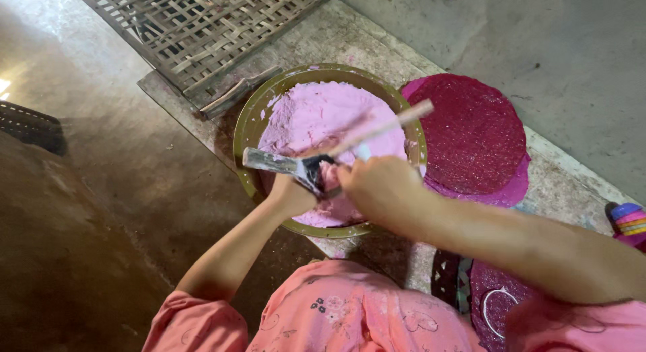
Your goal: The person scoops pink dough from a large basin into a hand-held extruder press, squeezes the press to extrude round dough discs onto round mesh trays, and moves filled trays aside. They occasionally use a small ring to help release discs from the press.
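- The left hand [291, 194] is closed around the dark ferrule part of a flat paintbrush [282, 165], whose whitish bristles point to the left, over the edge of the bowl.
- The right hand [377, 187] is clenched just beside it, at the same brush; its fingers are hidden from this view, so I cannot tell exactly what they press. The pale wooden handle [387, 126] goes up to the right, above the paste.
- The brush looks light and stiff; the handle seems smeared with pink, so I judge it may be slippery. The firm hold is at the ferrule, where the left hand has it.
- Under both hands is an olive-green round bowl [250, 123], filled with thick pink paste [316, 113]. The paste looks soft and heavy, so the bowl is probably best held by its rim with two hands.
- The bowl stands on a worn board [323, 36] on the floor. Beside it, to the right, lie thin dark-red round sheets [474, 133]; they look flimsy and easy to tear.
- A woven bamboo rack [202, 25] lies behind the bowl.
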### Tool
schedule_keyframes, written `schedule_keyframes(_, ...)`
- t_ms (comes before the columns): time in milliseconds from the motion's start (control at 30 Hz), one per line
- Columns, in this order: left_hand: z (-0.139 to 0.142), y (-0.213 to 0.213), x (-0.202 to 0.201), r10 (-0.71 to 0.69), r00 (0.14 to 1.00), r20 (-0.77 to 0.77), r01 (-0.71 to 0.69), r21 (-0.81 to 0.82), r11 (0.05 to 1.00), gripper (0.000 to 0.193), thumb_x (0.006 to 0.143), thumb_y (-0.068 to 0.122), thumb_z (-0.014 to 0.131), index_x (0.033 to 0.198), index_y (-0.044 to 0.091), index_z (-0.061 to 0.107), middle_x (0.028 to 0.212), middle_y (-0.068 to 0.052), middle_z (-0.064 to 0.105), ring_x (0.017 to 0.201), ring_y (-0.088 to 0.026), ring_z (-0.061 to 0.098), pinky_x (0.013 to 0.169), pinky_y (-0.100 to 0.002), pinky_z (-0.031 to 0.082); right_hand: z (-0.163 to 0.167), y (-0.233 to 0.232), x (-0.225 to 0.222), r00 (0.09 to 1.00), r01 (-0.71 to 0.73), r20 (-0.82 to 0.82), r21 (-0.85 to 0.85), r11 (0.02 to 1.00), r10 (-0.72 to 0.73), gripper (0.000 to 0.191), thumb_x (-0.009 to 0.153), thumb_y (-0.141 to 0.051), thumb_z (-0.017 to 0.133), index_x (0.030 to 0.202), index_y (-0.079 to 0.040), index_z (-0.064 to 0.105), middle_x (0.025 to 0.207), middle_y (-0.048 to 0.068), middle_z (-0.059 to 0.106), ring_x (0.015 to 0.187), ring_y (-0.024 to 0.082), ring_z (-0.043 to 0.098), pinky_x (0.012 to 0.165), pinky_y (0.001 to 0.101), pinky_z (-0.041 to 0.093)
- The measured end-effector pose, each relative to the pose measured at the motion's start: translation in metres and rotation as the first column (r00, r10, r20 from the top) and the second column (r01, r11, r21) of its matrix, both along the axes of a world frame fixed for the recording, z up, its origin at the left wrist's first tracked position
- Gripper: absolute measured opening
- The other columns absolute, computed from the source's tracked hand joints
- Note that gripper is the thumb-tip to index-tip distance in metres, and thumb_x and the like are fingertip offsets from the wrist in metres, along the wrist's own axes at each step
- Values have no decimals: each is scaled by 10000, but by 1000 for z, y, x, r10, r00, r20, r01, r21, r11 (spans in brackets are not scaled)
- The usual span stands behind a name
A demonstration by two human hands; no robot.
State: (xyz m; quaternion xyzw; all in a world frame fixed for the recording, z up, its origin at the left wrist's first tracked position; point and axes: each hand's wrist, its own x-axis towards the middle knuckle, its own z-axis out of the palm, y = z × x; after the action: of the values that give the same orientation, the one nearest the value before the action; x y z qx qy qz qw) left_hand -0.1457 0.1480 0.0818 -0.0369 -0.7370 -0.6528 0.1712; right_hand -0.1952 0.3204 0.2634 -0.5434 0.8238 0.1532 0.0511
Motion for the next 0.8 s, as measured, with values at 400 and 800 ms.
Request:
schedule_keyframes(400,61,-30,22,55,910,-410,-332,-646,688,655,884,356,770,1439,102,534,1228,-164,673,1053,-273,658,870,-392,538,57,50,-24,999,10,-30,-156,988,-15,252,802,-156,656,1046,-198,704,829,21,703,699,263,718,539,431,567)
schedule_keyframes(800,57,-27,18,206,966,-159,-257,-691,676,400,825,329,779,1151,107,714,1175,-148,704,1034,-285,670,914,-429,540,57,28,10,987,-106,-137,-165,981,83,273,755,-127,680,1027,-113,672,795,76,686,679,251,718,572,385,573)
